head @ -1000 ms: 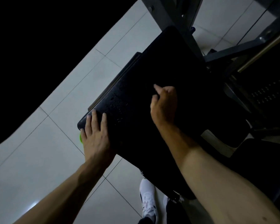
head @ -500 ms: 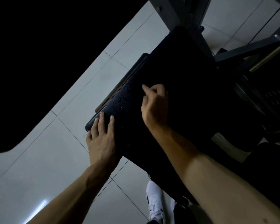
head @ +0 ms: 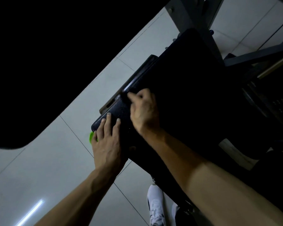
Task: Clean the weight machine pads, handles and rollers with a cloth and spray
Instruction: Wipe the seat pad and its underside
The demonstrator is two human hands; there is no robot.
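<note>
The machine's big black pad (head: 194, 95) slants across the middle of the view. My left hand (head: 107, 144) lies flat on its near left corner, fingers spread on the textured surface. My right hand (head: 144, 111) is clenched on the pad close to its left edge. A dark cloth (head: 123, 97) shows as a blurred strip by the index finger, the rest hidden in the fist. No spray bottle is clearly visible.
A small bright green thing (head: 91, 137) peeks out beside my left hand, below the pad's corner. Grey machine frame bars (head: 194, 15) rise behind the pad, and a weight stack (head: 281, 105) stands at right. My white shoes (head: 155, 204) are on the pale tiled floor (head: 39, 168).
My right hand has swept leftward across the pad to its left edge. The droplets seen earlier on the pad no longer show. My left hand has stayed on the corner.
</note>
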